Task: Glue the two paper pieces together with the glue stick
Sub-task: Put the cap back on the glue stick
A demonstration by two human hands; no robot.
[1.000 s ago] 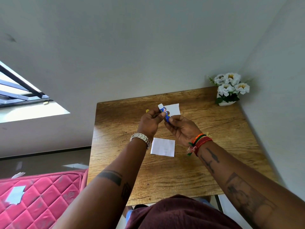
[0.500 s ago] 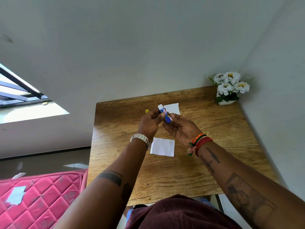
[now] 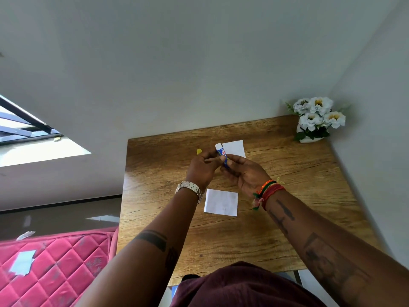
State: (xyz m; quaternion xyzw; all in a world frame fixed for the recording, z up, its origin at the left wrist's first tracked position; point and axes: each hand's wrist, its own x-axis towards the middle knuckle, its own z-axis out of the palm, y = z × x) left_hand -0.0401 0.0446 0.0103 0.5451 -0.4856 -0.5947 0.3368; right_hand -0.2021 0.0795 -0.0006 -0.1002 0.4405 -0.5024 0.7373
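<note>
Small blue glue stick (image 3: 223, 156) with white glue end exposed, held above brown wooden bench (image 3: 287, 173): right hand (image 3: 245, 173) gripped barrel, left hand (image 3: 202, 168) pinched it. Two white paper squares, near (image 3: 221, 202) and far (image 3: 234, 148), lay apart, apparently unglued. Yellow cap (image 3: 199, 151) off.

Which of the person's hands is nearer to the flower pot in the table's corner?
The right hand. It holds the glue stick on the flower pot side of the table; the left hand, with the yellow cap, sits farther away.
</note>
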